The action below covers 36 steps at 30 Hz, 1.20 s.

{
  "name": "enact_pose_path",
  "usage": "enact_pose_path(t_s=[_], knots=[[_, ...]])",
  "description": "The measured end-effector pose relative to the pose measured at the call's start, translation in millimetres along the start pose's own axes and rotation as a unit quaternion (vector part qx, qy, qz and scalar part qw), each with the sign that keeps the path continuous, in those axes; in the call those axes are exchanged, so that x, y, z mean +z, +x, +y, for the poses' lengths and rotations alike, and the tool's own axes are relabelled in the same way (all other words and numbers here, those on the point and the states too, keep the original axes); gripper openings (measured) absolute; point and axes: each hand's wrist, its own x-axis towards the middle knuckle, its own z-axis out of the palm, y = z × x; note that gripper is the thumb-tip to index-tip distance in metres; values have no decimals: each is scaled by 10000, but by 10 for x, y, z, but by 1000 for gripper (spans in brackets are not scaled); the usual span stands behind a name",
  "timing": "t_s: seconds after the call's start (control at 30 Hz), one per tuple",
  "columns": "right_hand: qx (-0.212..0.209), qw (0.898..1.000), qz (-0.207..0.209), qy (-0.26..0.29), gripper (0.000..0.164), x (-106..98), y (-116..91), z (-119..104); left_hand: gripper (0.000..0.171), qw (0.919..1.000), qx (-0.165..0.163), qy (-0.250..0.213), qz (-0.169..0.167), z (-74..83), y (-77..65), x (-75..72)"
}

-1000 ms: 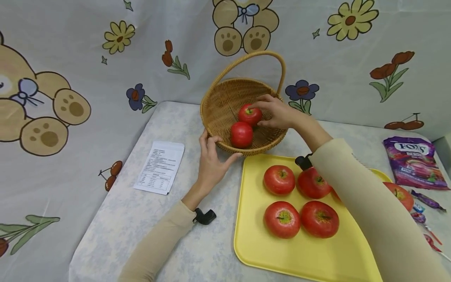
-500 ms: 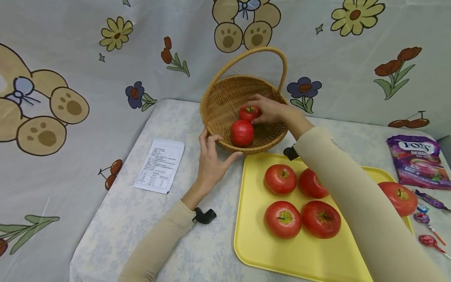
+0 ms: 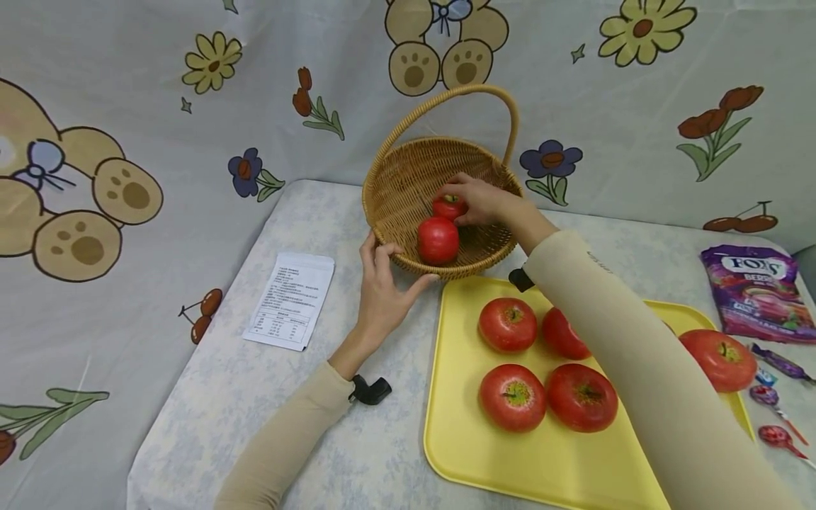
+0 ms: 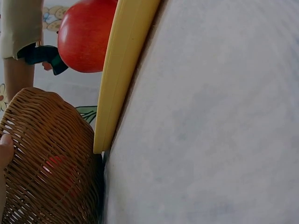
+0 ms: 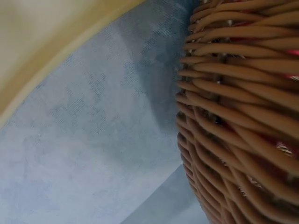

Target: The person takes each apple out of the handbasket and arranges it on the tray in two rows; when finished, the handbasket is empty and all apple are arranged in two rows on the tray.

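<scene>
A wicker basket (image 3: 400,185) with a tall handle leans toward me, two red apples inside. My right hand (image 3: 479,201) reaches into it and grips the rear apple (image 3: 449,208) from above, fingers over its top. The front apple (image 3: 438,241) rests against the basket's lower side. At the near left rim my left hand (image 3: 385,301) holds the basket, fingers hooked at the edge and thumb spread along the outside. The left wrist view shows the basket's woven wall (image 4: 51,126) with red showing through. In the right wrist view the weave (image 5: 243,107) hides the right hand.
A yellow tray (image 3: 484,464) bearing several red apples (image 3: 508,324) stands in front of the basket, partly under my right sleeve. A purple candy bag (image 3: 757,290) and loose sweets (image 3: 780,363) lie at right. A white printed packet (image 3: 290,301) lies at left.
The right hand has moved left and down inside the basket and closed its fingers on the rear apple. My left hand has stayed at the rim.
</scene>
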Motion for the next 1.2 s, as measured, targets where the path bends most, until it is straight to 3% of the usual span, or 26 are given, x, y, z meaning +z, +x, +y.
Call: enact_pose_path(t_s=[0.4, 0.67, 0.87, 1.2], knots=[[-333, 9985, 368, -219, 55, 22, -23, 51, 66, 10000, -34, -56, 22, 18, -10, -11], [-613, 9945, 840, -87, 52, -109, -207, -23, 66, 10000, -42, -54, 37, 9, -23, -7], [-1143, 9852, 1273, -41, 52, -289, -546, -148, 67, 10000, 13, -44, 62, 5, -15, -3], [-1624, 9713, 1655, -538, 58, -400, -1404, -241, 67, 10000, 45, 19, 2, 8, -2, 2]])
